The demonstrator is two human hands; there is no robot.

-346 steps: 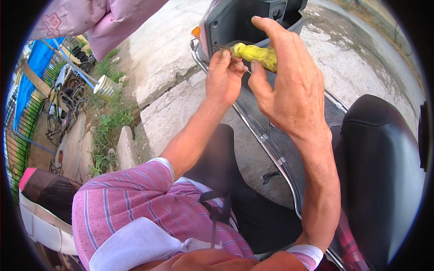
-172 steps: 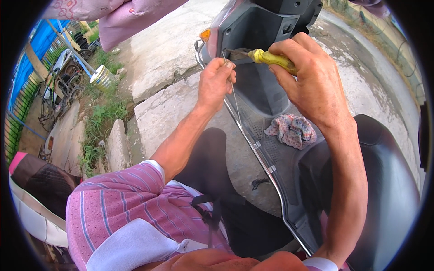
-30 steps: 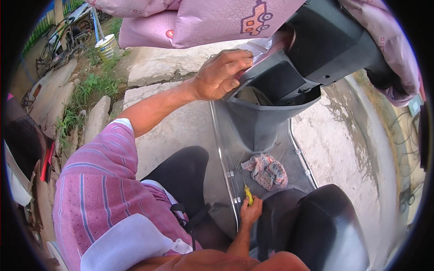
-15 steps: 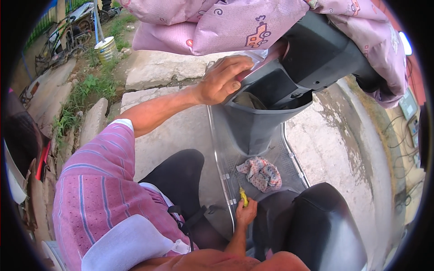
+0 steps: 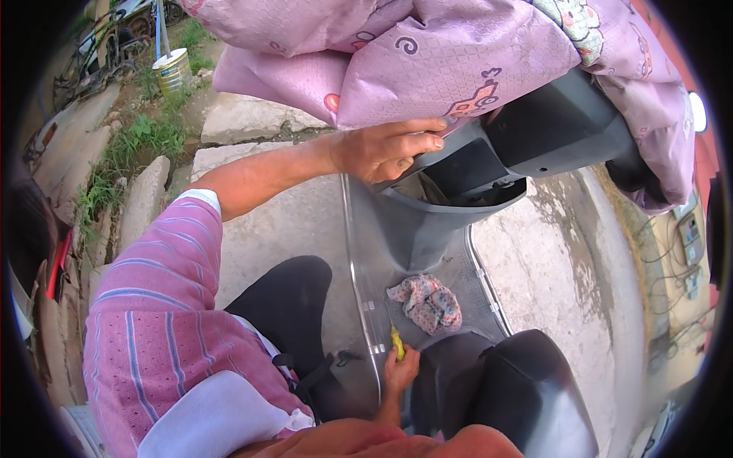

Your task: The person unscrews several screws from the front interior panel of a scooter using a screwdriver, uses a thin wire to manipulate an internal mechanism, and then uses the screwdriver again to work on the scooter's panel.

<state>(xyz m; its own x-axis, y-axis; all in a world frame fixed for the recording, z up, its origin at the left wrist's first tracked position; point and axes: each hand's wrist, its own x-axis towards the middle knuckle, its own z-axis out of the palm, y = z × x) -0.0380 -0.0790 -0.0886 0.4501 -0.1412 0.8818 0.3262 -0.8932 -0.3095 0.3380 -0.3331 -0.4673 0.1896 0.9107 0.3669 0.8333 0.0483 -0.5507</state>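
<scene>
Near the top centre, my left hand reaches to the edge of the electric scooter's grey front panel, just under a pink printed cover. Its fingers are stretched to the right over the panel's edge, and part of their tips is hidden. Low in the view, my right hand is closed round a small yellow tool whose exact kind I cannot make out. It is above the left side of the footboard. A crumpled spotted rag lies on the footboard.
An open storage pocket sits in the front panel. The black seat stands at the lower right. Pale concrete slabs lie to the left, with weeds and a bucket beyond.
The view has shifted a little. The pink cover hangs lower over the front panel and my left hand. My right hand still holds the yellow tool beside the rag.
</scene>
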